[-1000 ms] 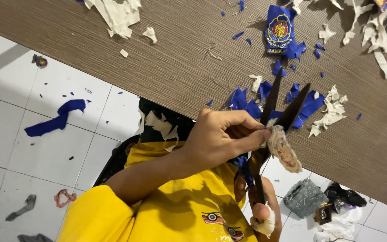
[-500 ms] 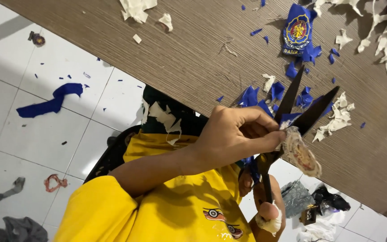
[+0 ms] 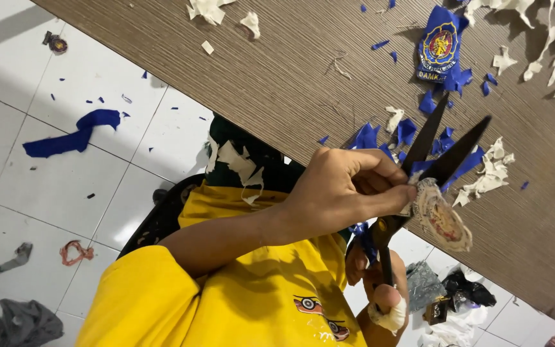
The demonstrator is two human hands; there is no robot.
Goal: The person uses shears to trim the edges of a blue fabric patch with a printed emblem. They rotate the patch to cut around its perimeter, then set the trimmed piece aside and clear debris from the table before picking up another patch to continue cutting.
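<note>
Scissors point(image 3: 431, 164): dark matt metal blades. Round patch point(image 3: 441, 218): embroidered cloth, rough backing. Table point(image 3: 290, 77): brown wood-grain laminate, matt. Floor point(image 3: 20, 186): glossy white tile.

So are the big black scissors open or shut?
Open. The black scissors' two blades spread in a V above the round embroidered patch, which the left hand holds at the blades' base.

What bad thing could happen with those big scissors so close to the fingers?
The open black scissors have blades right beside the left hand pinching the small round patch, so a fingertip could get nicked. The patch is tiny, so it might slip and get cut crookedly. The right hand on the handles is mostly hidden.
</note>
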